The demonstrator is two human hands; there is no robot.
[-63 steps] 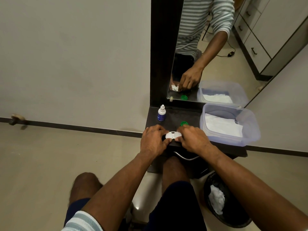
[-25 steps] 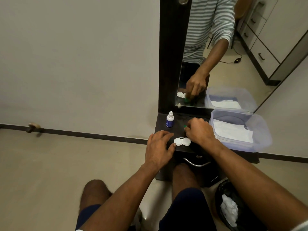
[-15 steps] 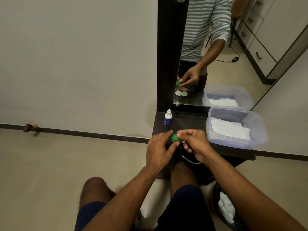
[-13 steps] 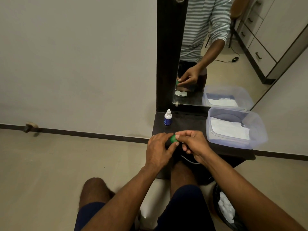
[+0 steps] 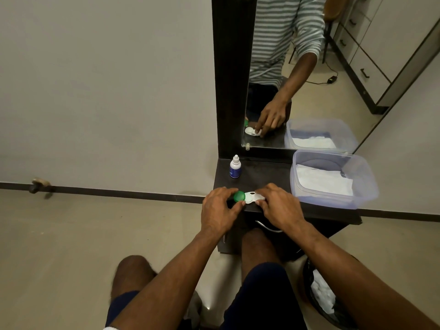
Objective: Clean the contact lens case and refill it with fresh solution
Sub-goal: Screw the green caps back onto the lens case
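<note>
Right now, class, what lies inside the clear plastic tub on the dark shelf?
The clear plastic tub on the dark shelf holds white tissue or paper, spread over most of its floor. Anything beneath that paper is covered and cannot be seen.

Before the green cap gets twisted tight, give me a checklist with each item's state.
1. Green cap sits over the left end of the lens case: ok.
2. Left hand grips the cap with its fingers: ok.
3. Right hand holds the case down on the dark shelf: ok.
4. Fresh solution in the wells: cannot tell.
5. Right well capped: not ok, it looks open.
6. Solution bottle upright, clear of both hands: ok.
</note>
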